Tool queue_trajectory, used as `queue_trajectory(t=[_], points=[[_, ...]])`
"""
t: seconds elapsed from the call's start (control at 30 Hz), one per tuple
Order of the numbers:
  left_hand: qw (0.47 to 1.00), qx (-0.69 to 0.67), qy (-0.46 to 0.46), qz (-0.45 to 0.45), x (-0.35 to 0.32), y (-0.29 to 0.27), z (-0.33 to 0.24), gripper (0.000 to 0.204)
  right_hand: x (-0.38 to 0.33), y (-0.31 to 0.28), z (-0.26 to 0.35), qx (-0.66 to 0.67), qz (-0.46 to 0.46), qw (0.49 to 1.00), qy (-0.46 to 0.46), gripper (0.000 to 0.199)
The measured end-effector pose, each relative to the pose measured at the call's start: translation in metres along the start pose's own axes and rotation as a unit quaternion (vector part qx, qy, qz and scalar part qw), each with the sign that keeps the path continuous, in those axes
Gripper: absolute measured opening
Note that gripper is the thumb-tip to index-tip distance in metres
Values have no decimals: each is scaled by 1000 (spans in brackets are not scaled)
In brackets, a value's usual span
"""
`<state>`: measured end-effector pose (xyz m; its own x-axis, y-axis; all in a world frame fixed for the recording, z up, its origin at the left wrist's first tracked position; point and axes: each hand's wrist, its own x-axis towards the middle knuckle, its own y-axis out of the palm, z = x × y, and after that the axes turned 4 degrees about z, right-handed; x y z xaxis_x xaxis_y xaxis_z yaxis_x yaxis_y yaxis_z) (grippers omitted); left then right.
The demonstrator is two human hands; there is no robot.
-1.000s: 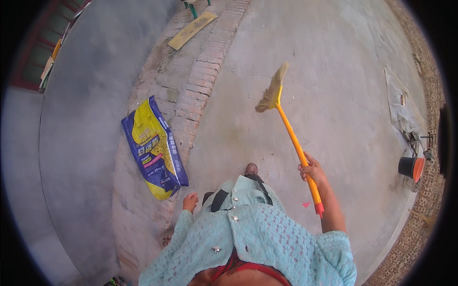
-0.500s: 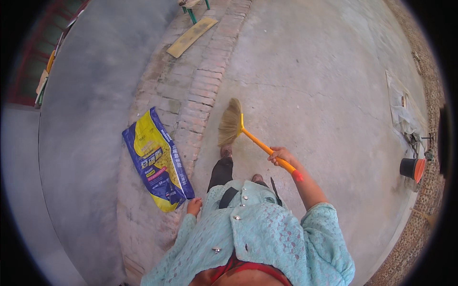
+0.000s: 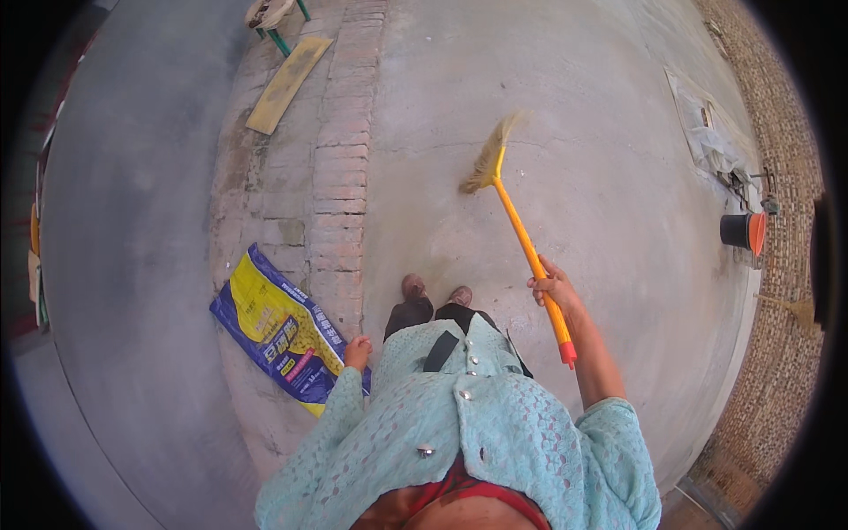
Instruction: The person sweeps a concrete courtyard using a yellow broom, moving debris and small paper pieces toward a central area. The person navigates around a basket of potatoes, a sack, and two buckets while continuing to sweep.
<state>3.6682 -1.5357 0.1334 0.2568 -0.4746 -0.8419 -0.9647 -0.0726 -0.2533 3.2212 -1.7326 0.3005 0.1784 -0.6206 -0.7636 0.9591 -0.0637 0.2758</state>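
Observation:
My right hand [image 3: 554, 286] is wrapped round the orange handle of a broom [image 3: 521, 225]. The broom's tan bristle head points away from me above the concrete, slightly blurred, and the red handle end lies along my forearm. Low on the left, my left hand [image 3: 357, 352] has its fingers curled at the edge of a large blue and yellow printed bag [image 3: 278, 322]. The bag looks flat, and its near corner is partly hidden behind my hand and sleeve.
A brick strip [image 3: 341, 190] runs along the concrete floor [image 3: 442, 203]. A board [image 3: 290, 84] lies near a green-legged stool [image 3: 276, 35] at the far left. At right are a black and orange bucket [image 3: 740, 230], plastic sheeting [image 3: 717, 148] and a patterned brick wall [image 3: 782, 115].
The broom head has swung away from my feet, forward and right, and its handle is now steeper. Both feet now show side by side. My left hand has risen slightly along the bag's edge.

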Motion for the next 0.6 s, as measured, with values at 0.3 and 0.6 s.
queue_trajectory(t=[0.3, 0.6], points=[[987, 128, 57, 80, -10, -13, -24, 28, 68, 41, -85, 162, 162, 968, 98, 79], [990, 121, 24, 64, -31, 2, -67, 30, 64, -33, -90, 134, 25, 990, 47, 82]])
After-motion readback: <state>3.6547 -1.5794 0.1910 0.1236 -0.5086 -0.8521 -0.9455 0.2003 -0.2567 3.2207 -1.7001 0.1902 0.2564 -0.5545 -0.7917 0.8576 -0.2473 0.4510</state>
